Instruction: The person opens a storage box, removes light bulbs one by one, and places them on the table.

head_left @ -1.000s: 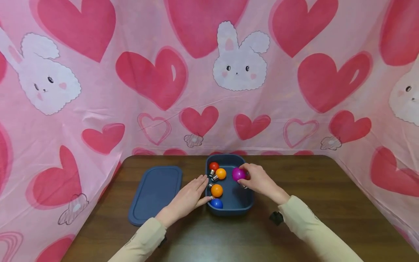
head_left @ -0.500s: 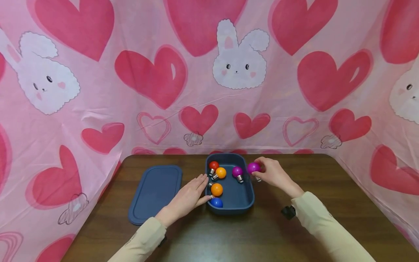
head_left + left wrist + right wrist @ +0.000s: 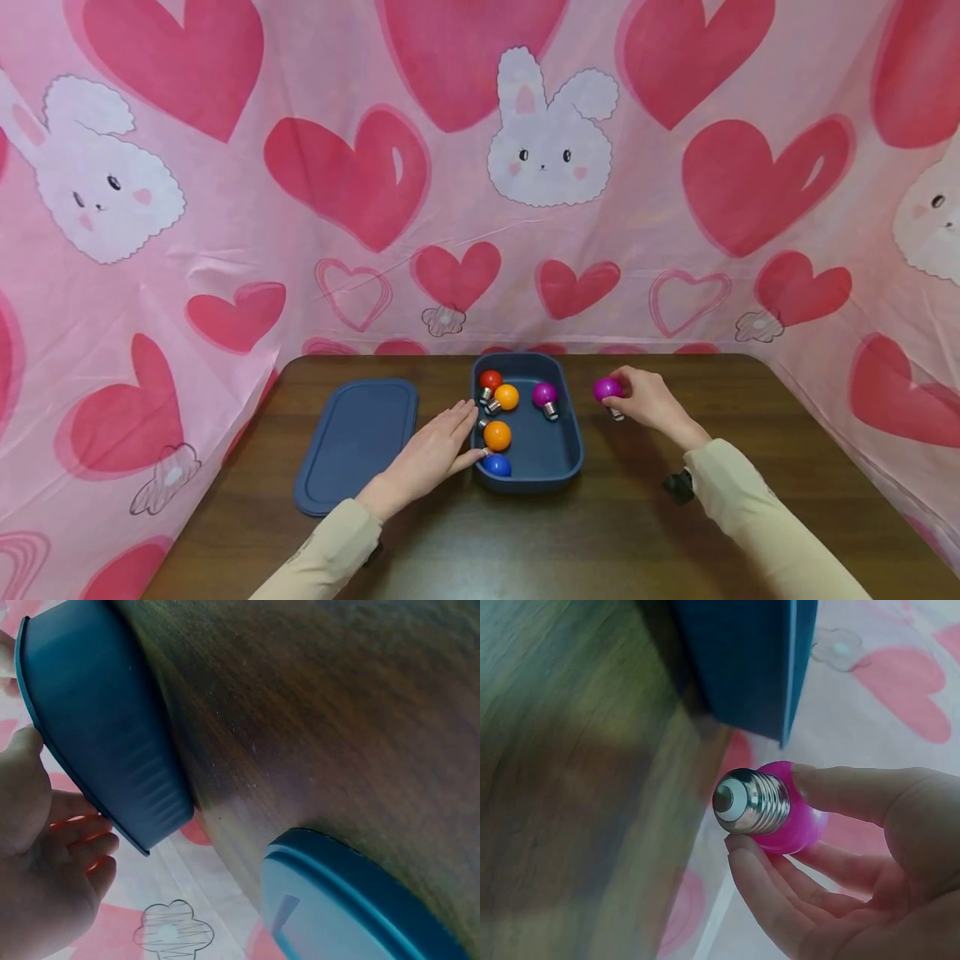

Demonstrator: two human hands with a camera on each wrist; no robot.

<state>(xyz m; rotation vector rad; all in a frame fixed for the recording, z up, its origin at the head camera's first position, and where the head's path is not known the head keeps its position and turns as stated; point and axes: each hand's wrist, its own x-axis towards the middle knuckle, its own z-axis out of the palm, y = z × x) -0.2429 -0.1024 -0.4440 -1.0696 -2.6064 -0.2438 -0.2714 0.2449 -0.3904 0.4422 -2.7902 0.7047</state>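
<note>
Right hand (image 3: 651, 398) now farther right than half a second ago, clear of the dark blue container (image 3: 564, 467), fingertips and thumb pinching a magenta bulb (image 3: 607, 389) above bare wood just right of the rim. A second ago down inside the container, at the magenta bulbs. Glossy magenta globe, ribbed silver screw base (image 3: 751, 801) pointing down toward the tabletop. Left hand (image 3: 433, 454) unmoved, fingers straight, thumb against the container's left wall. Inside the container: a second magenta bulb (image 3: 544, 395), a red bulb (image 3: 490, 381), two orange bulbs (image 3: 506, 397), a blue bulb (image 3: 496, 466). Matching lid (image 3: 354, 442) flat on the left, apart from the container. Open brown table (image 3: 750, 417) right and near; pink heart cloth (image 3: 375, 275) close behind the far edge.
</note>
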